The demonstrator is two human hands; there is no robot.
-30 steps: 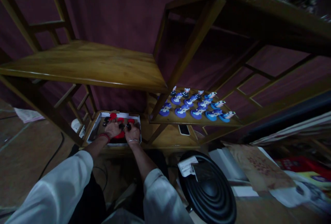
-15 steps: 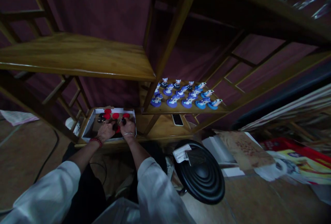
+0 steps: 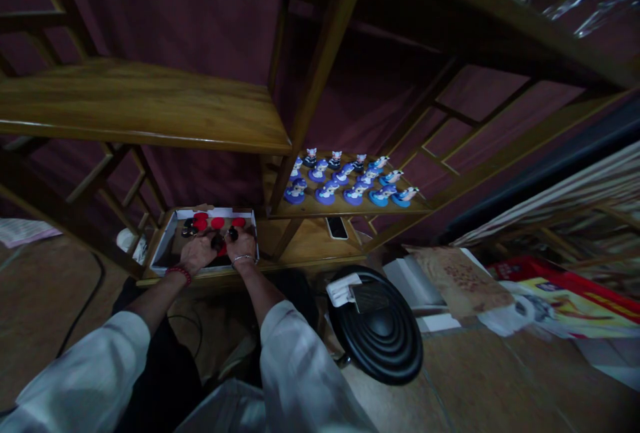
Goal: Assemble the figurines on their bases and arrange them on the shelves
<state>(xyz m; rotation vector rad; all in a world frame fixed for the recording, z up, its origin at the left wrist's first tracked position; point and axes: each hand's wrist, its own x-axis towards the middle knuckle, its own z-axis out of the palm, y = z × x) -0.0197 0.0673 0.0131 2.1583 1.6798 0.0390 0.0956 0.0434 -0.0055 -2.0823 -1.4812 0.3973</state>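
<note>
Both my hands are low inside a shallow white-walled cardboard box [image 3: 166,239] on the bottom shelf. My left hand [image 3: 198,253], with a red bead bracelet at the wrist, has its fingers closed on a small dark figurine [image 3: 217,241]. Close beside it, my right hand [image 3: 243,246] pinches another dark figurine [image 3: 233,233]; fine details are too small to make out. Behind the hands, red round pieces [image 3: 217,223] and a black piece [image 3: 189,227] lie on the brown box bottom. My fingers partly hide another red piece between them.
Several purple and blue figurines [image 3: 327,191] stand in rows on the wooden shelf [image 3: 310,211] to the right. A phone [image 3: 337,227] lies below them. On the floor side are a round black stool [image 3: 385,346], cardboard [image 3: 455,279] and a red-yellow package [image 3: 575,299].
The view has shifted slightly, so the whole scene sits a little further left. Both hands stay in the box with nearly the same grip.
</note>
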